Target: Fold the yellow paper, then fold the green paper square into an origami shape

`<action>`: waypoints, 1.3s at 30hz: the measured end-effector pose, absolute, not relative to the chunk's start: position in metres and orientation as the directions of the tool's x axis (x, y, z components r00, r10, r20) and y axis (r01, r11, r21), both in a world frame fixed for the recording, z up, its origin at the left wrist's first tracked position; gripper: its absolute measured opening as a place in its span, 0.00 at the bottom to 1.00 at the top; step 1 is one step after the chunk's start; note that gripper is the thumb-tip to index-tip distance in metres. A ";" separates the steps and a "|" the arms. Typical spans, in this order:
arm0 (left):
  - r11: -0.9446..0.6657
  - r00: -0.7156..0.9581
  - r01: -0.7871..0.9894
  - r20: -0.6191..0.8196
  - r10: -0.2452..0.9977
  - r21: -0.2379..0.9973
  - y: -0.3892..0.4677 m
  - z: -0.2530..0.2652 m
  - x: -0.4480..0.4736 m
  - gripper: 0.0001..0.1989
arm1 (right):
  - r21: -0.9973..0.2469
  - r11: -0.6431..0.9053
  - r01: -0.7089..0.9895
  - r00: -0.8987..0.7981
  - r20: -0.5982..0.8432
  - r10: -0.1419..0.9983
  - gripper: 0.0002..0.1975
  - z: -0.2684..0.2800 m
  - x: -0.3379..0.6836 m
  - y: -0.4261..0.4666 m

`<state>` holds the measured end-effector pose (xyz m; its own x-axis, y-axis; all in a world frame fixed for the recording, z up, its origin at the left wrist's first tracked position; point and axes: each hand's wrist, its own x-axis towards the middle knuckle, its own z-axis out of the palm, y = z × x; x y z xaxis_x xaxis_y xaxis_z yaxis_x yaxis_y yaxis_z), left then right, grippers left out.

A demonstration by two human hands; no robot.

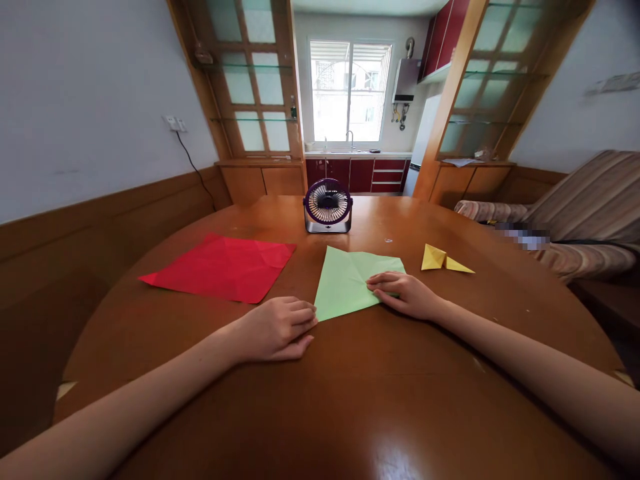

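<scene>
A sheet of light green paper (345, 280) with faint creases lies on the table in front of me. My right hand (405, 295) rests flat on its right part, fingers stretched out and covering that edge. At the sheet's near left corner is my left hand (285, 328), its fingertips touching the corner and its thumb held apart on the table. To the left lies a creased red sheet of paper (225, 270), touched by neither hand. A small folded yellow paper piece (434, 258) with pointed ends sits beyond my right hand.
A small dark purple desk fan (328, 205) stands at the far side of the round wooden table (320, 407). A striped armchair (590, 200) is at the right, next to the table. Behind are wooden cabinets (263, 181) and a kitchen window (350, 90).
</scene>
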<state>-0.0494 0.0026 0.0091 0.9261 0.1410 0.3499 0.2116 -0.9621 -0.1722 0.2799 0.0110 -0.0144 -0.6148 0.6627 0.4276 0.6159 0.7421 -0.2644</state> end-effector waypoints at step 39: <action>-0.944 0.953 0.283 0.162 0.256 -0.171 0.011 0.013 0.001 0.30 | -0.223 0.753 0.620 -0.625 0.440 0.645 0.15 -0.013 0.278 0.010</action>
<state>0.0006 0.0106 0.0127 0.9530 0.2558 0.1623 0.2825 -0.9438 -0.1714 0.2776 0.0103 -0.0126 -0.6251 0.6449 0.4397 0.6195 0.7526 -0.2231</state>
